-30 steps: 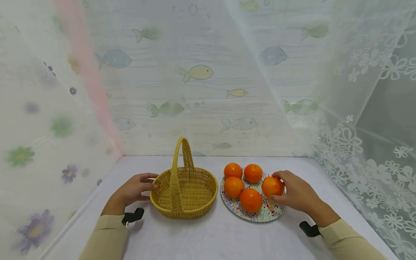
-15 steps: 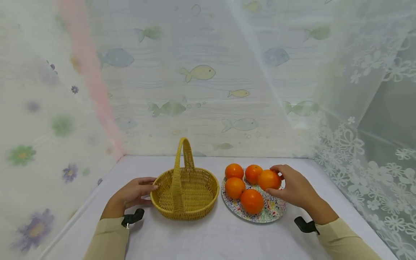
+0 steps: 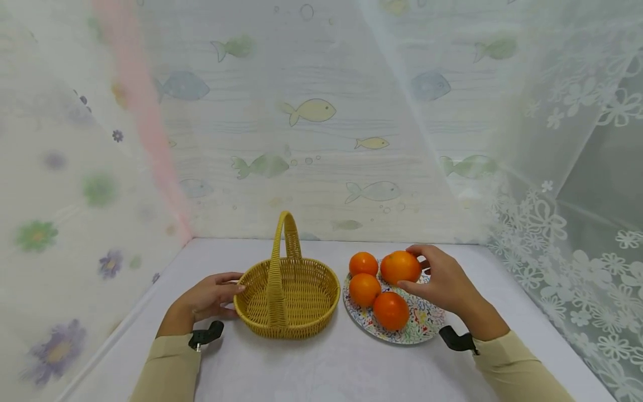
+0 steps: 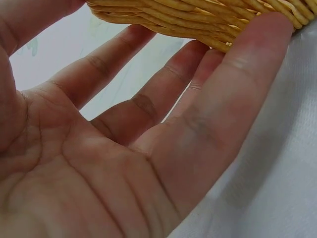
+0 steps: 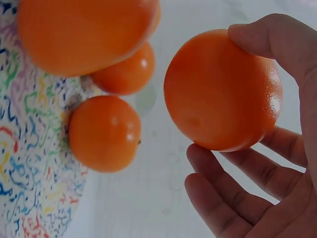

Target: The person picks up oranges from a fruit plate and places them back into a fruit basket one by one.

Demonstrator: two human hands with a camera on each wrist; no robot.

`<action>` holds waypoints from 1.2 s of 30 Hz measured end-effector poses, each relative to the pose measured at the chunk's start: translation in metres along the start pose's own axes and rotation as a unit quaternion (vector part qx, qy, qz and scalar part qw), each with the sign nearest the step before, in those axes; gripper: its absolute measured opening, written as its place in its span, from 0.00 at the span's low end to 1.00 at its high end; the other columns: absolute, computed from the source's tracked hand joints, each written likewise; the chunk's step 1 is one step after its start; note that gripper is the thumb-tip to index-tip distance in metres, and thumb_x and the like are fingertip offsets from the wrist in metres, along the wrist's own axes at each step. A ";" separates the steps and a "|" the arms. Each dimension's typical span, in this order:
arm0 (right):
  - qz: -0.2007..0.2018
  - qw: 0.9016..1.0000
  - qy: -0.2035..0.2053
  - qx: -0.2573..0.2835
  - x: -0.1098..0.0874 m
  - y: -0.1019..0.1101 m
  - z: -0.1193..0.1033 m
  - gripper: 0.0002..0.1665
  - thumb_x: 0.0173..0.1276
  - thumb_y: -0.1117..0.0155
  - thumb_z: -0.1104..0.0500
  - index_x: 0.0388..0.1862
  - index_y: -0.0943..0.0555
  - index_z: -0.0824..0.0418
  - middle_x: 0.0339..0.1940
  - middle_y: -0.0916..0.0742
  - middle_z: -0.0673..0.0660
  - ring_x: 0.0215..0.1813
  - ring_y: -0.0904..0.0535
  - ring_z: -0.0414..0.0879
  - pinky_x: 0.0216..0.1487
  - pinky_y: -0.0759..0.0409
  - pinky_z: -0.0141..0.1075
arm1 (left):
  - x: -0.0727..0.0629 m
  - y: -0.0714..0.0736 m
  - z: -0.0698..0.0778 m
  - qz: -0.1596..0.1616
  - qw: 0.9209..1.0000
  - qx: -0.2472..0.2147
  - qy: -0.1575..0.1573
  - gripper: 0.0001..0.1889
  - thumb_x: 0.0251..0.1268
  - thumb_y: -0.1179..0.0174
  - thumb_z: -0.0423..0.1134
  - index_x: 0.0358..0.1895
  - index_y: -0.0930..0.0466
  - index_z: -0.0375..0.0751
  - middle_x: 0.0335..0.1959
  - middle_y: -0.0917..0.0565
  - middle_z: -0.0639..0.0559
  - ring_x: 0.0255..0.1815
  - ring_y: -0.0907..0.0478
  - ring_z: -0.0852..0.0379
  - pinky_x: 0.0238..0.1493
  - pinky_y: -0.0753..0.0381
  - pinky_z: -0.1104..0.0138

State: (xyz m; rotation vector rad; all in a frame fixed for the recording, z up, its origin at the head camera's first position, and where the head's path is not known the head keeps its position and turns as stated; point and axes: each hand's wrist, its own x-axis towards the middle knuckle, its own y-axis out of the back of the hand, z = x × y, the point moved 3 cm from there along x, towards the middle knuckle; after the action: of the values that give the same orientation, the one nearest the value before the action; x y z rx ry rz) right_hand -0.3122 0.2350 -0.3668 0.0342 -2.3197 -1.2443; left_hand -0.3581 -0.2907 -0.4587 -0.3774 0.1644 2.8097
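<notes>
Here's the right hand (image 3: 442,279), and it's gripping: the held orange (image 3: 401,268) sits between thumb (image 5: 257,39) and fingertips. In the right wrist view the thumb presses at about one o'clock on the fruit, with fingers supporting it from four round to six, while the lowest finger stands apart from it. A gap shows at nine o'clock, then comes the back orange (image 5: 104,134) on the patterned plate (image 3: 424,318).

In the head view, the held orange covers most of that back one, at the plate's twelve o'clock. Three more sit on the plate: a far-left orange (image 3: 363,264) near eleven, a mid-left orange (image 3: 364,289) near ten, a front orange (image 3: 390,311) towards six.

Over at the basket's nine o'clock, the left hand (image 3: 208,296) has its fingers spread, nearly straight, tips against the yellow basket (image 3: 306,301); whether its thumb hooks over the rim is hard to tell from here.

And compare a second ago! The held orange was down by the plate's two o'clock; now it's at twelve, the right hand travelling with it, while basket and left hand barely differ.
</notes>
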 end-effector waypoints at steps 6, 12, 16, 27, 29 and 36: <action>-0.003 0.998 -0.005 0.055 0.006 -0.004 -0.009 0.43 0.56 0.17 0.42 0.65 0.27 0.54 0.58 0.16 0.54 0.48 0.13 0.48 0.47 0.10 0.43 | -0.001 0.001 -0.002 -0.006 1.000 -0.003 -0.005 0.35 0.73 0.35 0.44 0.78 0.37 0.37 0.66 0.21 0.42 0.59 0.17 0.49 0.52 0.13 0.44; 0.005 0.997 0.001 0.074 0.012 -0.008 -0.017 0.47 0.55 0.16 0.44 0.70 0.28 0.54 0.59 0.18 0.55 0.49 0.13 0.50 0.46 0.10 0.39 | -0.002 0.001 -0.004 -0.018 1.000 -0.009 -0.010 0.35 0.75 0.37 0.43 0.78 0.38 0.37 0.65 0.21 0.43 0.58 0.17 0.50 0.52 0.13 0.44; 0.012 0.997 0.010 0.081 0.015 -0.012 -0.023 0.47 0.55 0.16 0.44 0.70 0.28 0.53 0.57 0.19 0.54 0.50 0.14 0.50 0.48 0.10 0.42 | -0.002 0.001 -0.004 -0.020 1.000 -0.012 -0.009 0.35 0.75 0.37 0.43 0.78 0.38 0.37 0.66 0.21 0.44 0.58 0.17 0.50 0.53 0.13 0.44; 0.007 0.990 -0.003 0.138 0.026 -0.023 -0.046 0.42 0.58 0.17 0.48 0.68 0.27 0.50 0.61 0.20 0.51 0.54 0.15 0.52 0.50 0.10 0.45 | -0.003 0.000 -0.002 -0.011 1.000 -0.027 0.002 0.35 0.74 0.35 0.43 0.78 0.37 0.38 0.63 0.18 0.46 0.58 0.17 0.51 0.53 0.13 0.43; 0.006 0.990 -0.003 0.143 0.029 -0.025 -0.049 0.41 0.58 0.18 0.47 0.68 0.27 0.50 0.61 0.19 0.50 0.55 0.16 0.51 0.50 0.10 0.45 | -0.003 0.000 -0.002 -0.009 1.000 -0.029 0.004 0.35 0.73 0.35 0.43 0.78 0.37 0.38 0.63 0.18 0.47 0.58 0.17 0.51 0.53 0.13 0.43; 0.013 0.990 0.010 0.138 0.037 -0.034 -0.059 0.40 0.57 0.18 0.43 0.66 0.24 0.49 0.60 0.17 0.46 0.53 0.20 0.48 0.43 0.14 0.43 | -0.004 0.000 -0.004 -0.009 1.000 -0.029 0.006 0.36 0.73 0.35 0.44 0.78 0.38 0.38 0.63 0.19 0.48 0.58 0.17 0.51 0.53 0.13 0.44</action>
State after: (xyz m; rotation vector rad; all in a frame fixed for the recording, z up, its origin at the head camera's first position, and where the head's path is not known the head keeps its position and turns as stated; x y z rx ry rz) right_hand -0.3255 0.1599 -0.3508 0.1088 -2.4492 -0.8979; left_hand -0.3534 -0.2920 -0.4616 -0.4059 0.0809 2.7996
